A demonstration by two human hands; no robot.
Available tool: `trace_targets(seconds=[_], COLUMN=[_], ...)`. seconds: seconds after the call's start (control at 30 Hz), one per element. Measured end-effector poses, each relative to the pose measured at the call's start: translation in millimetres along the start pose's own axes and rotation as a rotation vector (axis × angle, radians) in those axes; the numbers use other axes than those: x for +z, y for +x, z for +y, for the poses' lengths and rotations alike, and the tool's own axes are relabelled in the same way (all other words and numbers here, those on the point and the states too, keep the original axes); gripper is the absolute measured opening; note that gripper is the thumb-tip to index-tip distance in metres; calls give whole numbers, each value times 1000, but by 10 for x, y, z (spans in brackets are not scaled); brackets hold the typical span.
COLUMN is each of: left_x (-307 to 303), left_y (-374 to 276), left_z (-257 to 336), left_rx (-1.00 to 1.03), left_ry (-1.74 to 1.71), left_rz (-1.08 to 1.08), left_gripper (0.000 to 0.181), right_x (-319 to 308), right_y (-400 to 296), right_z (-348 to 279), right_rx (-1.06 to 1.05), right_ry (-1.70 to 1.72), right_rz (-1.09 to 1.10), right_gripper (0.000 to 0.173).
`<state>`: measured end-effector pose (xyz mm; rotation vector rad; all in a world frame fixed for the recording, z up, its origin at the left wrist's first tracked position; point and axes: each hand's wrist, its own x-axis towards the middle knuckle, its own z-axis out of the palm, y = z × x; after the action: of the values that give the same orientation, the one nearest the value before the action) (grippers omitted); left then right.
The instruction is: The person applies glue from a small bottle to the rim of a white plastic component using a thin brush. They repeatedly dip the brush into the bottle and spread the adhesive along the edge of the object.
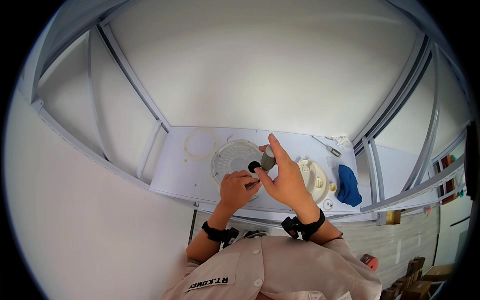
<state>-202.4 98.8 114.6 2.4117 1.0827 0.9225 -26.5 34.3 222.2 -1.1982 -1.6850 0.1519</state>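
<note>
My right hand is curled around a grey tool handle, which looks like a screwdriver's. Its index finger points away from me, and the thumb lies below the handle. Close beside it, my left hand pinches a thin dark piece, mostly covered by the fingers. Both hands are over the near right part of a round, translucent plastic cover with rings of patterned slots. A black disc shows between the cover and the handle. Right of my right hand rests a round cream plastic housing, partly hidden by it.
A cream ring and a short red wire lie at the back left. On the right are a screwdriver, a crumpled white cloth or tissue, a blue cloth, a small cream part and a small white ring.
</note>
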Motion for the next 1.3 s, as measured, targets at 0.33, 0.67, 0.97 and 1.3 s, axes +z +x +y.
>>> trace_targets(seconds=[0.33, 0.67, 0.97, 1.3], left_x=[-16, -8, -37, -200], left_y=[1, 26, 106, 154], left_z=[2, 22, 48, 64], left_rx=[14, 110, 94, 114], left_ry=[-11, 52, -50, -107], left_rz=[-24, 72, -5, 58], left_gripper=[14, 10, 16, 16], right_x=[0, -111, 29, 25], right_y=[-43, 62, -22, -28], right_z=[12, -149, 30, 57], right_rx=[117, -22, 145, 93], right_ry=[184, 13, 321, 397], right_rz=[-19, -13, 186, 253], right_gripper=[94, 75, 77, 67])
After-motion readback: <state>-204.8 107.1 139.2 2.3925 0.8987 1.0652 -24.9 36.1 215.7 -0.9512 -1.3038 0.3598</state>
